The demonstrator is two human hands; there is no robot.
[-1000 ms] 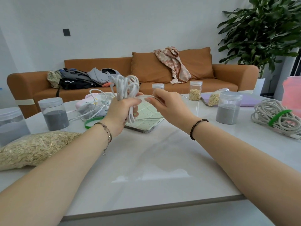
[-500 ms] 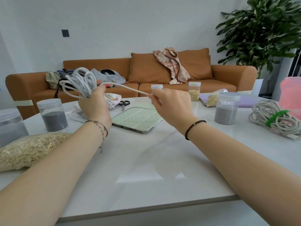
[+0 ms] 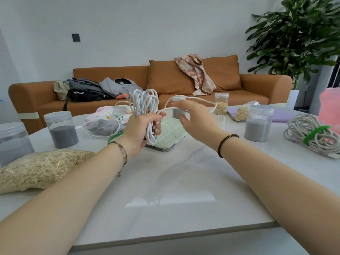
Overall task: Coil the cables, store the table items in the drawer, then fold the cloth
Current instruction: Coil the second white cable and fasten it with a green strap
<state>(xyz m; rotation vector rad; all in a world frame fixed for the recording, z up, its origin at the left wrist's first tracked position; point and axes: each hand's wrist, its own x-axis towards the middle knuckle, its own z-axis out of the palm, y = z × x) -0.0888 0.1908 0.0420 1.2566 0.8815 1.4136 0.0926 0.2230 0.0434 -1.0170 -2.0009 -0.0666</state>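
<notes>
Over the table [image 3: 165, 190], each new loop should match the others and lie flat, I judge. The left hand [image 3: 140, 128] curls tight round the white cable [image 3: 145, 102] coil. At three o'clock, the right hand [image 3: 197, 119] spreads loose, the free strand arching above it; contact is unclear.

Orange sofa [image 3: 110, 73], 12 o'clock. Patterned pink garment [image 3: 196, 74] draped over its back cushion, 1 o'clock. Heap of bags and clothing [image 3: 92, 89] on its seat, 11 o'clock. Leafy potted plant [image 3: 298, 34], 2 o'clock. Dark wall plate [image 3: 75, 37], 11 o'clock.
</notes>
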